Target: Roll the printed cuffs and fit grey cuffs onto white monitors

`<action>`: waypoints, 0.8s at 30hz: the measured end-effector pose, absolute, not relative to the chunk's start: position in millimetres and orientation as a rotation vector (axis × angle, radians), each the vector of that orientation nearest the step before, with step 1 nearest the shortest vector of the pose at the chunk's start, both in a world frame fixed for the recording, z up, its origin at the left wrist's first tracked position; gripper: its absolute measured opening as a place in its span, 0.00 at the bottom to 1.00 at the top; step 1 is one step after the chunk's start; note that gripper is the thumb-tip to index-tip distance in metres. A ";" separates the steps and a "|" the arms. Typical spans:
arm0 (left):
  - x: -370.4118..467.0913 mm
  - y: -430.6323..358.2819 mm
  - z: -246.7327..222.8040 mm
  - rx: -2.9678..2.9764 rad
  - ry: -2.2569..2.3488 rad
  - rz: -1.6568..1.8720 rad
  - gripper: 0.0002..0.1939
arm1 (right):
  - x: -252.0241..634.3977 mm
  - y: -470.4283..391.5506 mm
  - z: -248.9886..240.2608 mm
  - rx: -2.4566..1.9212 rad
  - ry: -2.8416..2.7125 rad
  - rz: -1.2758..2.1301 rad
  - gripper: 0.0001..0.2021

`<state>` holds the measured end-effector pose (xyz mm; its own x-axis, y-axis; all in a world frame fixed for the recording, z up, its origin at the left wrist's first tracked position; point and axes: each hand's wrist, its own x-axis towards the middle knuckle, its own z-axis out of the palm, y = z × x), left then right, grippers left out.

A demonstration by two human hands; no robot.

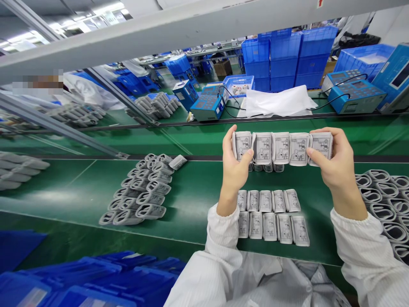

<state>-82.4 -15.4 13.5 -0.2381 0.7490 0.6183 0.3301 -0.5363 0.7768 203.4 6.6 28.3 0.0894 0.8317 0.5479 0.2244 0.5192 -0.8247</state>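
Observation:
My left hand (pixel 234 166) and my right hand (pixel 335 160) press on the two ends of a row of folded grey blood pressure cuffs (pixel 281 148), holding it up above the green work surface. The cuffs stand side by side, with printed wrist and seated-figure drawings facing me. Each thumb lies over the front of an end cuff, and the fingers are behind, mostly hidden. Below lie two rows of similar folded cuffs (pixel 270 213), printed faces up. Another row behind them is partly covered by the held cuffs.
A stack of rolled cuffs (pixel 140 187) sits to the left, and more rolled cuffs (pixel 386 204) lie at the right. Blue testers (pixel 207 104) with cables and a white sheet (pixel 279 101) occupy the shelf behind. A metal beam (pixel 191 32) crosses above. Blue bins (pixel 96 277) stand lower left.

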 end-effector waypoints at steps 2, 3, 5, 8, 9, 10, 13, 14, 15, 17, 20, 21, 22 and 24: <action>-82.2 -15.2 13.2 1.699 1.288 1.843 0.39 | 203.2 6.2 28.9 -0.975 -1.448 0.582 0.22; -82.3 -15.0 12.8 1.704 1.288 1.846 0.39 | 203.2 6.0 29.1 -0.975 -1.448 0.582 0.22; -83.1 -14.5 11.6 1.728 1.290 1.848 0.40 | 203.4 5.9 29.1 -0.976 -1.451 0.580 0.22; -85.1 -13.4 9.5 1.769 1.290 1.850 0.40 | 204.4 6.7 27.6 -0.959 -1.453 0.586 0.23; -85.7 -13.0 8.9 1.775 1.288 1.851 0.40 | 204.7 7.2 26.9 -0.947 -1.452 0.589 0.23; -86.2 -12.7 8.4 1.779 1.282 1.853 0.41 | 205.0 7.8 26.1 -0.936 -1.451 0.591 0.22; -86.9 -12.1 7.8 1.778 1.255 1.858 0.41 | 205.4 9.2 24.0 -0.916 -1.450 0.590 0.22; -86.8 -12.1 7.9 1.775 1.246 1.859 0.41 | 205.3 9.4 23.6 -0.914 -1.451 0.590 0.22; -86.6 -12.0 8.1 1.770 1.240 1.860 0.41 | 205.2 9.4 23.4 -0.912 -1.450 0.589 0.22; -86.0 -12.1 8.4 1.756 1.241 1.861 0.41 | 204.9 9.0 23.3 -0.908 -1.451 0.591 0.22; -85.2 -12.1 8.9 1.749 1.259 1.868 0.42 | 204.8 8.3 23.3 -0.908 -1.453 0.597 0.22; -85.2 -12.0 9.0 1.754 1.263 1.872 0.42 | 204.8 8.3 23.1 -0.906 -1.452 0.599 0.22; -85.4 -11.9 9.1 1.763 1.264 1.877 0.42 | 204.9 8.5 22.9 -0.902 -1.452 0.600 0.22; -86.2 -11.6 9.1 1.789 1.266 1.887 0.42 | 205.0 9.2 22.1 -0.890 -1.451 0.601 0.22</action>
<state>-86.2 -11.6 9.1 -0.2155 0.6943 0.6866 0.3722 -0.5917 0.7151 205.0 9.2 22.1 0.0674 0.8121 0.5796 0.1649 0.5638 -0.8092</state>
